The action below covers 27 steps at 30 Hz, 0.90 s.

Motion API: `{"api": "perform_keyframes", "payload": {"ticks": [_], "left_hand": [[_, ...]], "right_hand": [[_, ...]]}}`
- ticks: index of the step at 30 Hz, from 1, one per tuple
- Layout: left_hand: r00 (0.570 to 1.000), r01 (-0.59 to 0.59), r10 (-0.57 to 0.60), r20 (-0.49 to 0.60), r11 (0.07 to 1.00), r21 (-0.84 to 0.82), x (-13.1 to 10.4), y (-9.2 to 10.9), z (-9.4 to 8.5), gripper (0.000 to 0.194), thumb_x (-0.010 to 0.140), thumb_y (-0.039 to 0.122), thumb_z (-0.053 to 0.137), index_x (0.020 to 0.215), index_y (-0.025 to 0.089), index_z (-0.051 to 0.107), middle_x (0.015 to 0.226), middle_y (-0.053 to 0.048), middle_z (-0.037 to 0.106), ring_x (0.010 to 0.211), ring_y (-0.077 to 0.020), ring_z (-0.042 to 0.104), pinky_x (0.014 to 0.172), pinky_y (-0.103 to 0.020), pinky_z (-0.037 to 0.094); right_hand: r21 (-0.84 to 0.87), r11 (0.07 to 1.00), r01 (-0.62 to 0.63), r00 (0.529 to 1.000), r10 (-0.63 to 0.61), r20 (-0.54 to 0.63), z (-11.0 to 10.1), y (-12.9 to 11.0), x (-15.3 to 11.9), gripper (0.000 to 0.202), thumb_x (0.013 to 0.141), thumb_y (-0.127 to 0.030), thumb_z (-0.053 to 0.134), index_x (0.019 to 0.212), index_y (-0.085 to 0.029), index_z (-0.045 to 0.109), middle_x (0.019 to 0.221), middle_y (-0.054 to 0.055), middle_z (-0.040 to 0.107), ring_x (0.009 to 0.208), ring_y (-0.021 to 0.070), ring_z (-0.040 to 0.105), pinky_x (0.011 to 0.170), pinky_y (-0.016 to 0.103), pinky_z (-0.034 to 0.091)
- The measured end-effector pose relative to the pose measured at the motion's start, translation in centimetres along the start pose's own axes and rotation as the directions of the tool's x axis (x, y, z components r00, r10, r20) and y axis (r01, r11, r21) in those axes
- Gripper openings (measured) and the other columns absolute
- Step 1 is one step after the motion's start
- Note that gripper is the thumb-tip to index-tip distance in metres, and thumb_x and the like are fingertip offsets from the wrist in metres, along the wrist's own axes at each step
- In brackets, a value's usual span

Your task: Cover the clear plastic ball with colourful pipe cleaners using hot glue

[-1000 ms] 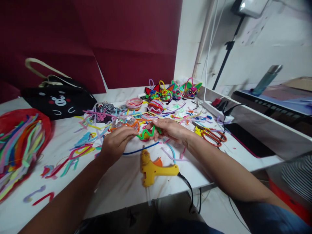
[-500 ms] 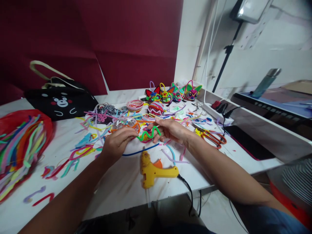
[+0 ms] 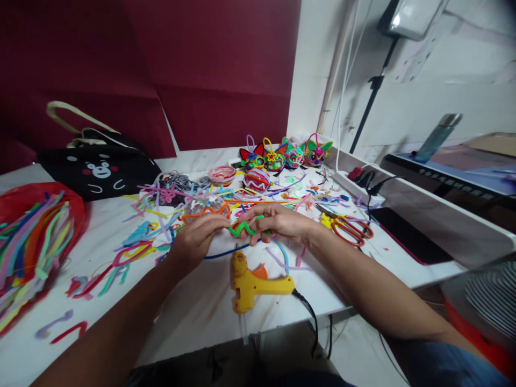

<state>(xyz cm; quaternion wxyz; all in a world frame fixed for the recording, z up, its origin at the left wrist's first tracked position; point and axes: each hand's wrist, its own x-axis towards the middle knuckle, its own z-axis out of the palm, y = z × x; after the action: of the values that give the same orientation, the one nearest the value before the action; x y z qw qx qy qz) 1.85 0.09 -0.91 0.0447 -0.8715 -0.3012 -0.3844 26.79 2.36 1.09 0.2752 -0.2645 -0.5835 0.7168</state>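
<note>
A green pipe cleaner [image 3: 241, 229], bent into zigzag waves, stretches between my two hands above the table. My left hand [image 3: 198, 236] pinches its left end. The fingers of my right hand [image 3: 278, 223] are closed around its right part and hide that end. Just beneath lies a straight blue pipe cleaner [image 3: 221, 252]. Nearer to me, a yellow hot glue gun [image 3: 253, 282] rests on its side with a clear glue stick poking out. Behind my left hand sits a clear plastic dome [image 3: 205, 204] with orange pipe cleaner on it.
Orange-handled scissors [image 3: 350, 228] and a dark phone [image 3: 407, 234] lie to the right. Several colourful animal-face ornaments [image 3: 294, 155] stand at the back. A red bag [image 3: 78, 207] of pipe cleaners and a black tote bag [image 3: 97, 172] are at the left. The glue gun's cord [image 3: 310, 306] hangs over the front edge.
My right hand has closed its fingers over the right part of the green zigzag pipe cleaner, which hangs slightly lower. My left hand keeps its pinch.
</note>
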Motion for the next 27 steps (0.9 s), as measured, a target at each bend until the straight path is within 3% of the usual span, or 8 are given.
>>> {"api": "perform_keyframes", "payload": {"ticks": [4,10,16,21,24,26,27], "left_hand": [[1.0,-0.013,0.013,-0.026,1.0,0.011,0.2,0.1,-0.1,0.018,0.097,0.016,0.053,0.1,0.021,0.07,0.102,-0.005,0.077,0.096,-0.0167,0.074,0.087,-0.028,0.059],[0.998,0.005,-0.002,-0.06,0.999,0.037,0.3,0.3,-0.2,0.02,0.098,0.016,0.051,0.099,0.021,0.071,0.105,-0.007,0.076,0.101,-0.0176,0.071,0.092,-0.031,0.057],[0.995,-0.044,0.052,-0.085,0.995,0.091,0.0,0.1,-0.2,0.016,0.096,0.017,0.058,0.1,0.022,0.072,0.1,-0.006,0.071,0.093,-0.0159,0.069,0.083,-0.027,0.057],[0.987,-0.078,0.089,-0.134,0.993,0.085,0.0,0.1,-0.2,0.016,0.094,0.015,0.059,0.099,0.023,0.073,0.101,-0.005,0.07,0.09,-0.0153,0.068,0.081,-0.026,0.056],[0.988,0.007,-0.002,-0.156,0.999,0.035,0.0,0.4,-0.1,0.015,0.092,0.016,0.062,0.094,0.024,0.074,0.1,-0.004,0.07,0.09,-0.0155,0.069,0.082,-0.027,0.057],[0.966,0.155,-0.173,-0.194,0.983,-0.101,0.1,0.7,0.2,0.009,0.09,0.021,0.066,0.096,0.023,0.073,0.102,-0.004,0.069,0.089,-0.0163,0.07,0.083,-0.029,0.059],[0.93,0.258,-0.306,-0.202,0.938,-0.232,0.2,0.9,0.4,0.014,0.087,0.025,0.069,0.101,0.023,0.071,0.106,-0.004,0.068,0.088,-0.0166,0.07,0.081,-0.03,0.06]], "right_hand": [[-0.04,0.998,0.039,0.999,-0.039,0.022,-0.2,0.1,-0.1,0.046,0.06,-0.004,0.063,0.105,-0.014,0.066,0.087,0.005,0.078,0.071,0.0148,0.073,0.05,0.016,0.047],[-0.034,0.998,0.052,0.999,-0.052,0.001,-0.5,-0.2,-0.2,0.056,0.056,-0.002,0.06,0.11,-0.014,0.065,0.085,0.004,0.077,0.077,0.0172,0.073,0.056,0.019,0.049],[-0.013,0.996,0.083,0.996,-0.083,0.024,-0.2,0.3,0.2,0.046,0.061,-0.006,0.06,0.106,-0.012,0.068,0.088,0.006,0.077,0.072,0.0143,0.069,0.055,0.02,0.048],[-0.094,0.993,0.068,0.998,-0.069,-0.007,-0.2,0.8,0.5,0.033,0.065,-0.008,0.067,0.097,-0.013,0.071,0.077,0.003,0.074,0.065,0.012,0.068,0.053,0.018,0.046],[-0.117,0.99,0.076,0.997,-0.079,-0.023,-0.4,0.9,0.6,0.026,0.064,-0.01,0.073,0.089,-0.013,0.071,0.072,0.001,0.074,0.061,0.0121,0.068,0.052,0.019,0.047],[-0.11,0.99,0.089,0.994,-0.096,-0.058,-0.4,0.8,0.6,0.023,0.062,-0.012,0.078,0.084,-0.013,0.071,0.07,0.001,0.074,0.058,0.0118,0.067,0.053,0.02,0.048],[-0.103,0.99,0.101,0.991,-0.109,-0.081,-0.3,0.8,0.6,0.024,0.061,-0.013,0.081,0.082,-0.013,0.071,0.07,0.001,0.073,0.057,0.0115,0.067,0.053,0.02,0.049]]}}
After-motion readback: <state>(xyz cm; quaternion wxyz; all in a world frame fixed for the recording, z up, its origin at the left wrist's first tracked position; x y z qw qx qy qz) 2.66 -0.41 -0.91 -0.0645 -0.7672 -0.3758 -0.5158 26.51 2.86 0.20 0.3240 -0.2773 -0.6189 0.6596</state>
